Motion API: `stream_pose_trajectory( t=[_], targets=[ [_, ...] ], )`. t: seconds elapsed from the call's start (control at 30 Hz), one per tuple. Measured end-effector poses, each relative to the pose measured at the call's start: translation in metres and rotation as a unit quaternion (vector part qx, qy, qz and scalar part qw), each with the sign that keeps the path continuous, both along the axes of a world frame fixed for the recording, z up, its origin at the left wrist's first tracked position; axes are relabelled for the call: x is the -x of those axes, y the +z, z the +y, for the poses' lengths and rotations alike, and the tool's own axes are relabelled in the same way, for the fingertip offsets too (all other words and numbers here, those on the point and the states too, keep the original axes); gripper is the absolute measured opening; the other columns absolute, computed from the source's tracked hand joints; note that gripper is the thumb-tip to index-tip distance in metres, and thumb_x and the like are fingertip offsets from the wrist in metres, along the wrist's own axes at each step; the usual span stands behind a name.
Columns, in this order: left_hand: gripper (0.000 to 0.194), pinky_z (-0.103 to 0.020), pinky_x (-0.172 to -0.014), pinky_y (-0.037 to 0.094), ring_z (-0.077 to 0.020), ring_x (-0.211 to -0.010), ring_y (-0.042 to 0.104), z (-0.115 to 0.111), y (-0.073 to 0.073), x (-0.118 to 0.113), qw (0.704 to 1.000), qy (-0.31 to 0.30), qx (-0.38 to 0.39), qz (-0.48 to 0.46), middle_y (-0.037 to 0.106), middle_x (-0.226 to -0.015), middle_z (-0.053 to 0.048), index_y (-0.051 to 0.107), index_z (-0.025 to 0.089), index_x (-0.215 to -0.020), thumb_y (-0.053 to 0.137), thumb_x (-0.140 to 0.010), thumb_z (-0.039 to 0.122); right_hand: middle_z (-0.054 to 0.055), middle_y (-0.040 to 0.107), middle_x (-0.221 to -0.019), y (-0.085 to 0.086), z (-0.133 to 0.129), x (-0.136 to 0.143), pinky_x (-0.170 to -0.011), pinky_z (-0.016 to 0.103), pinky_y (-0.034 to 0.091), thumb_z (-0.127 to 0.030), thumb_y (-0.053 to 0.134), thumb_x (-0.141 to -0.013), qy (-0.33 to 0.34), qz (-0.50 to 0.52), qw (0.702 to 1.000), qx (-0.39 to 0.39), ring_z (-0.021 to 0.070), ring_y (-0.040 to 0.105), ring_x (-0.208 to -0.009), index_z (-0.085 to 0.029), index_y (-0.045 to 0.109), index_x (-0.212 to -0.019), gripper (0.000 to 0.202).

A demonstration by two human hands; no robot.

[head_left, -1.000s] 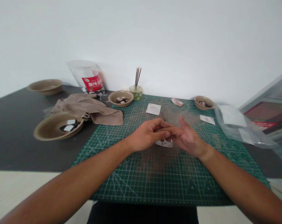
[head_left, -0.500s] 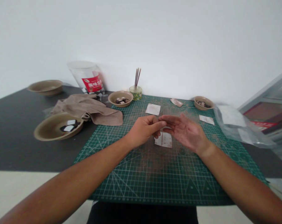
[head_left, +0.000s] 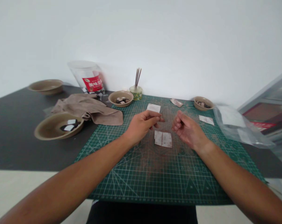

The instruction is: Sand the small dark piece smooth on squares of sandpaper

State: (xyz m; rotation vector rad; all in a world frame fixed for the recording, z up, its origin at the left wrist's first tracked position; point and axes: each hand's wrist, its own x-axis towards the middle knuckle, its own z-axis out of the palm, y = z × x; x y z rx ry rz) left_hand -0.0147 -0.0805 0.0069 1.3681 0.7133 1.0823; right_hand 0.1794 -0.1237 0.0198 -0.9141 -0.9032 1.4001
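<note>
Creased white paper (head_left: 163, 138) lies flat on the green cutting mat (head_left: 169, 177), uncovered, between and just in front of the two hands. Left hand (head_left: 142, 125): above the mat, fingers bent, thumb beside the index finger; cannot tell whether the tips meet. Right hand (head_left: 186, 130): apart from the left, fingers curled toward the palm; cannot tell whether they close on anything. Surroundings: a second paper (head_left: 154, 107) behind the left hand, a curled scrap (head_left: 176, 102) farther back, a third paper (head_left: 206, 119) to the right, near the small bowl (head_left: 203, 108) of dark bits. A clear plastic bag (head_left: 243, 127) overlaps the mat's right edge. Toward the wall, the middle bowl (head_left: 122, 105) stands beside a green jar (head_left: 137, 93) of upright sticks (head_left: 137, 77). On the dark table (head_left: 7, 124), a brown cloth (head_left: 91, 110) lies between the clear tub (head_left: 84, 73) and the front bowl (head_left: 46, 127), which contains white pieces (head_left: 69, 128); a back bowl (head_left: 46, 87) stands farther off. Obscured: the left hand covers the second paper's near edge; both forearms run out of frame; the shelf (head_left: 269, 109) at right is cut off and blurred; bowl contents are too small to identify.
</note>
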Motion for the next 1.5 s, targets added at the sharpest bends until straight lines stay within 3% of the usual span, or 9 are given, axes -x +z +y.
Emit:
stream_pose_trajectory(
  t=[0.13,0.33,0.6,0.8,0.9,1.0,1.17,1.37,1.5],
  targets=[
    [0.027,-0.022,-0.053,0.038,-0.0091,-0.055,0.053,0.004,-0.001,-0.001,0.999,0.049,0.005,0.009,0.066,-0.067,0.001,0.065,0.016,-0.08,0.076,-0.079,0.041,-0.006,0.036,-0.055,0.002,-0.001,-0.001,-0.059,0.027,0.036,-0.041,0.076,-0.08,-0.012,-0.031,0.999,-0.041,0.0114,0.035,-0.055,-0.021,0.046,-0.057,0.043],
    [0.043,-0.023,-0.05,0.033,-0.0087,-0.05,0.044,0.01,-0.007,0.001,0.99,0.135,-0.015,0.036,0.053,-0.056,0.004,0.051,0.019,-0.066,0.07,-0.083,0.052,-0.005,0.042,-0.058,-0.001,-0.002,-0.004,-0.062,0.028,0.031,-0.027,0.076,-0.076,-0.038,-0.092,0.992,-0.081,0.0116,0.037,-0.06,-0.02,0.053,-0.061,0.029],
    [0.045,-0.023,-0.047,0.034,-0.0098,-0.051,0.046,0.01,-0.006,0.001,0.992,0.124,0.012,0.016,0.053,-0.06,0.003,0.056,0.019,-0.072,0.061,-0.087,0.062,-0.006,0.031,-0.061,0.002,-0.005,0.001,-0.059,0.028,0.031,-0.017,0.077,-0.069,-0.029,-0.075,0.991,-0.107,0.0122,0.03,-0.058,-0.021,0.028,-0.058,0.051],
    [0.039,-0.028,-0.058,0.041,-0.0142,-0.06,0.053,0.008,-0.004,0.006,0.989,0.101,-0.048,0.097,0.058,-0.066,0.0,0.06,0.019,-0.076,0.053,-0.091,0.054,-0.006,0.045,-0.071,0.001,-0.003,-0.001,-0.06,0.024,0.04,-0.017,0.079,-0.066,-0.031,-0.04,0.996,-0.071,0.0116,0.043,-0.065,-0.023,0.049,-0.072,0.031],
    [0.025,-0.035,-0.079,0.046,-0.022,-0.087,0.061,0.0,-0.002,0.009,0.952,0.029,-0.173,0.252,0.069,-0.092,-0.004,0.066,0.018,-0.1,0.064,-0.081,0.035,-0.005,0.051,-0.076,0.001,-0.001,-0.003,-0.059,0.022,0.041,-0.018,0.079,-0.068,-0.043,-0.023,0.997,-0.052,0.01,0.048,-0.066,-0.023,0.06,-0.081,0.023],
    [0.061,-0.046,-0.098,0.041,-0.0322,-0.111,0.057,-0.01,-0.002,0.008,0.879,-0.035,-0.271,0.391,0.066,-0.124,-0.011,0.059,0.017,-0.129,0.07,-0.071,0.028,-0.005,0.052,-0.075,0.002,0.001,-0.005,-0.056,0.021,0.042,-0.02,0.078,-0.07,-0.053,-0.009,0.998,-0.029,0.0093,0.048,-0.064,-0.022,0.063,-0.083,0.02],
    [0.068,-0.052,-0.099,0.038,-0.0372,-0.115,0.051,-0.02,-0.003,0.005,0.812,-0.06,-0.349,0.465,0.06,-0.136,-0.014,0.055,0.019,-0.135,0.068,-0.069,0.029,-0.005,0.052,-0.069,0.001,0.003,-0.007,-0.056,0.023,0.041,-0.025,0.077,-0.072,-0.049,-0.027,0.998,-0.026,0.0107,0.048,-0.061,-0.023,0.062,-0.084,0.019],
    [0.058,-0.049,-0.094,0.04,-0.0339,-0.114,0.052,-0.015,0.0,0.007,0.84,-0.066,-0.304,0.444,0.061,-0.127,-0.011,0.059,0.02,-0.125,0.064,-0.068,0.021,-0.003,0.059,-0.081,-0.005,-0.001,-0.004,-0.07,0.029,0.041,-0.028,0.067,-0.084,-0.084,-0.252,0.96,-0.085,0.0141,0.053,-0.073,-0.024,0.065,-0.094,0.011],
    [0.052,-0.037,-0.079,0.045,-0.0235,-0.093,0.058,-0.009,0.0,0.007,0.904,-0.087,-0.232,0.349,0.063,-0.099,-0.006,0.061,0.02,-0.118,0.06,-0.067,0.011,0.0,0.066,-0.098,-0.005,-0.008,-0.001,-0.085,0.034,0.043,-0.03,0.064,-0.089,-0.059,-0.382,0.913,-0.133,0.019,0.058,-0.092,-0.026,0.067,-0.104,0.016]
  ],
)
